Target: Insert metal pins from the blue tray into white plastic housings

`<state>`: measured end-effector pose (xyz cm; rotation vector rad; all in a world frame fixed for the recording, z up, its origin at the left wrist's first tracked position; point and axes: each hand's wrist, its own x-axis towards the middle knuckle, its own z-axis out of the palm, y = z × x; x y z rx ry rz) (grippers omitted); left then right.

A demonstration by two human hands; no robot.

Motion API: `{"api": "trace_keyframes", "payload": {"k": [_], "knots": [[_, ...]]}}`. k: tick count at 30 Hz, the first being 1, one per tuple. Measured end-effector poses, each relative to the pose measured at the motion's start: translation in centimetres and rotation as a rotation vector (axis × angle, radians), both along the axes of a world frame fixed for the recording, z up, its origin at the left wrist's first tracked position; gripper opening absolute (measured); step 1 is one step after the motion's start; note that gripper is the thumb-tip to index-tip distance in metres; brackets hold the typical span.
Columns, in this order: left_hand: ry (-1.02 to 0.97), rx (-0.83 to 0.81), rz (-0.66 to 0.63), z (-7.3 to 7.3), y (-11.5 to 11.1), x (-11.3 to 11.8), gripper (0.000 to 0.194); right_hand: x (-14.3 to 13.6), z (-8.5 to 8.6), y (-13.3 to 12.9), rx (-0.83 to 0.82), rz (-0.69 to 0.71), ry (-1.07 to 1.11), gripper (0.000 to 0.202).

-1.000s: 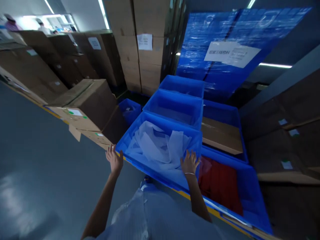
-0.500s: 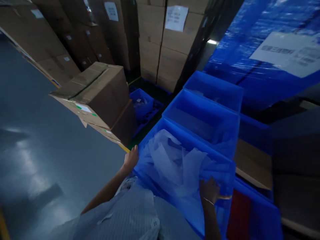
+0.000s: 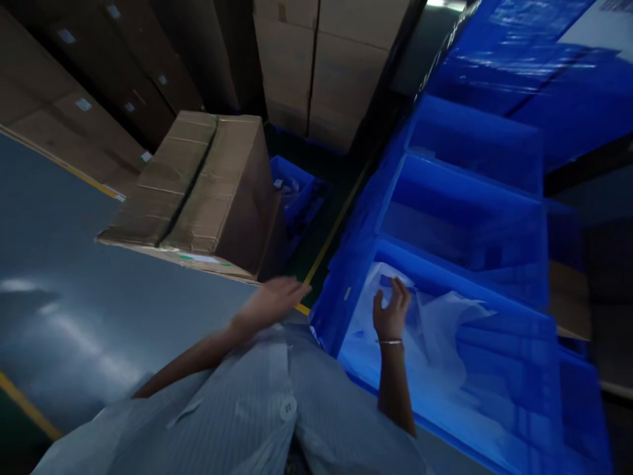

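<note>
From a distance I'm looking through the head camera, and over on the far left dim brown cartons [image 3: 44, 125] are standing beside the shiny grey floor [image 3: 158, 330]. Next I'm getting the cardboard box [image 3: 192, 185]: it's sitting closed, brown and creased, with a dark seam running across its top and a pale label with green marks showing on its near side. Just below its near corner in my view, the left hand [image 3: 271, 303] is hovering with fingers stretched out, blurred, gripping nothing; whether it's brushing the box I can't tell. Beyond the box a small blue bin [image 3: 299, 208] is holding clear, crumpled stuff, too small to make out.

Moving right, the right hand [image 3: 390, 316], well apart from the left, is showing above the near blue bin [image 3: 524, 349], thumb clear of loosely bent fingers and nothing clamped between them. I can't tell if it's touching the white sheeting [image 3: 445, 330] inside. That sheeting is looking thin, translucent and rumpled, folding up mid-bin and spreading flatter toward the near side. Behind, more blue bins [image 3: 435, 191] are standing in line, and a plastic-wrapped blue stack [image 3: 494, 72] is gleaming at the back.
</note>
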<state>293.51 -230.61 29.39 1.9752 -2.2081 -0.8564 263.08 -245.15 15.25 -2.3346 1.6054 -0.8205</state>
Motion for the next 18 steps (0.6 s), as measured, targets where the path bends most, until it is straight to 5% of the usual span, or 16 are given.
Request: {"api": "trace_keyframes", "payload": {"k": [3,5,8,11,14,18], "knots": [[-0.208,-0.633,0.266,4.8,-0.5,8.4,0.042,6.7,1.0,-1.9,0.236,0.246,0.199,0.048],[-0.342,-0.794,0.560,6.3,-1.4,12.5,0.052,9.9,0.9,-3.5,0.410,0.355,0.344,0.046],[-0.433,-0.502,0.836,5.1,-3.7,16.4,0.066,13.8,-0.5,-5.6,0.613,0.434,0.504,0.035],[-0.377,-0.185,0.906,2.3,-5.5,18.1,0.063,17.4,-2.0,-7.7,0.754,0.498,0.635,0.031],[-0.353,-0.123,0.921,0.7,-5.9,18.5,0.064,20.8,-2.8,-11.1,0.847,0.569,0.707,0.033],[-0.342,-0.042,1.022,1.1,-6.0,18.6,0.064,25.5,-3.5,-19.2,0.905,0.607,0.800,0.033]]}}
